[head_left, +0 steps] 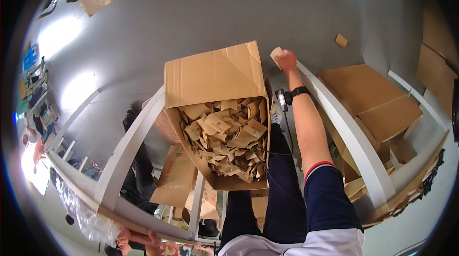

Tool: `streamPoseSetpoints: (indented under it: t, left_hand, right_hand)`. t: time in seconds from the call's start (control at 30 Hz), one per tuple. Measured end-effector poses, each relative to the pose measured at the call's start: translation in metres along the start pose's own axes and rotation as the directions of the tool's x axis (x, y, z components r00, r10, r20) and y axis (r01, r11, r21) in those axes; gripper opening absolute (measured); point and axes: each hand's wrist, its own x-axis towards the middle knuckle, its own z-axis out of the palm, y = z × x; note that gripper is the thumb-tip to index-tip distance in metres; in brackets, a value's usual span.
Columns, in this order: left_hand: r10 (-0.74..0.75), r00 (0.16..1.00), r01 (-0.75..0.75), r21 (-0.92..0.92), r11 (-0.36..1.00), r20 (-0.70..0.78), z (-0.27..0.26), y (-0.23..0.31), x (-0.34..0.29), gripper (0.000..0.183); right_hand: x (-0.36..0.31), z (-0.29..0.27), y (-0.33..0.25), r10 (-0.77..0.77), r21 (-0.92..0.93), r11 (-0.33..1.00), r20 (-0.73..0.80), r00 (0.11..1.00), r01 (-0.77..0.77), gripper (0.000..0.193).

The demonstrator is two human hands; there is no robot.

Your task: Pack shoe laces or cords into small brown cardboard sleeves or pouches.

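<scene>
My right hand (288, 61) reaches forward past the box, its fingers closed on a piece of cardboard (277, 55) that looks curled or folded. A black strap (300, 91) with a small device circles that wrist, and a cable runs down from it. Left of my forearm, a large open cardboard box (213, 76) stands in front of my legs, one wide flap raised on its far side. Many torn, bent cardboard scraps (224, 129) lie heaped inside it. My left hand does not show.
White frame bars (340, 129) run on both sides of the box. Another open carton (366, 88) stands to the right. One loose scrap (341, 41) lies on the grey floor. At lower left, another person's hands (152, 242) are by a table edge and clear plastic (91, 217).
</scene>
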Motion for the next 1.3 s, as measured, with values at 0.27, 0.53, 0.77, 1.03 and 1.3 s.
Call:
streamPoseSetpoints:
  t: [0.27,0.53,0.77,1.03,1.3]
  left_hand:
    - [0.204,0.978,-0.203,-0.025,0.979,0.051,0.014,0.042,0.042,0.080]
    - [0.252,0.968,-0.253,-0.102,0.962,-0.020,0.012,0.055,0.051,0.072]
    - [0.307,0.949,-0.316,-0.187,0.930,-0.074,0.013,0.080,0.068,0.070]
    - [0.290,0.954,-0.296,-0.106,0.949,-0.072,0.002,0.078,0.064,0.071]
    - [0.170,0.983,-0.167,-0.053,0.985,0.062,0.032,0.042,0.044,0.076]
  right_hand:
    - [-0.051,-0.107,-0.106,-0.102,-0.193,0.979,-0.193,0.976,0.065,0.031]
    - [-0.104,-0.188,-0.188,-0.127,0.176,0.968,-0.272,0.954,0.179,0.036]
    - [-0.126,-0.262,-0.179,-0.132,0.193,0.956,-0.386,0.913,0.220,0.026]
    - [-0.096,-0.308,-0.241,-0.043,0.216,0.967,-0.378,0.925,0.133,0.034]
    - [0.075,-0.255,-0.067,0.243,0.295,0.950,-0.479,0.843,-0.106,0.023]
